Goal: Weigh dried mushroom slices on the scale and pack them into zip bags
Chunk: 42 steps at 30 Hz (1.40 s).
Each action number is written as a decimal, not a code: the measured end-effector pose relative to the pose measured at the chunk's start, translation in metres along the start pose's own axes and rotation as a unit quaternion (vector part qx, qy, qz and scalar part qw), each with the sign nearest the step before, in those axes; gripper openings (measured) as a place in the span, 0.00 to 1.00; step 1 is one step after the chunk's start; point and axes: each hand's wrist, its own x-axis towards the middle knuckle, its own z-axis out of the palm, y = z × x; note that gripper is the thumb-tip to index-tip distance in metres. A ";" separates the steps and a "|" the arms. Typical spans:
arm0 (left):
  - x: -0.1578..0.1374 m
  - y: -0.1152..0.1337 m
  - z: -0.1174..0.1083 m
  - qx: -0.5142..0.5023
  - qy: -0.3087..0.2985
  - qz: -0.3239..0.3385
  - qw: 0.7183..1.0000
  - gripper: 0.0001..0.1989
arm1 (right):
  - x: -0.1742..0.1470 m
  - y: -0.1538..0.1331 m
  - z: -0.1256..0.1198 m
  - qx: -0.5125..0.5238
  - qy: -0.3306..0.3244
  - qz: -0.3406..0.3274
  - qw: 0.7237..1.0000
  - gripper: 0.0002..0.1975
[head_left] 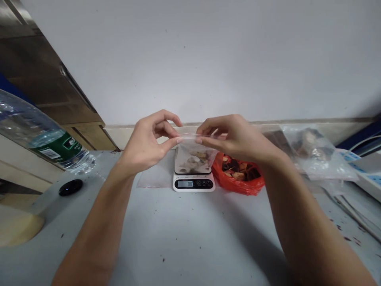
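Observation:
A clear zip bag (194,153) with pale and brownish dried pieces in its lower part hangs upright at the middle of the view. My left hand (151,137) pinches its top edge at the left, thumb against fingers. At the right end of the same edge, my right hand (230,133) pinches with thumb and fingertips. Behind and below the bag is a small white digital scale (193,184), its display reading about 0.0. Whether the bag's bottom touches the scale plate I cannot tell. Just right of the scale, a red plastic bag (241,184) lies open with dark and tan dried slices inside.
A large water bottle (56,143) with a green label is at the left, near a black oval object (70,187). A flat clear bag (156,174) lies left of the scale. More filled clear bags (318,155) lie at the right. Crumbs dot the grey table (184,238).

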 end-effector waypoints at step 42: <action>-0.004 -0.006 -0.008 0.163 0.004 0.125 0.979 0.08 | -0.008 0.022 -0.017 -0.097 0.028 0.033 0.994 0.10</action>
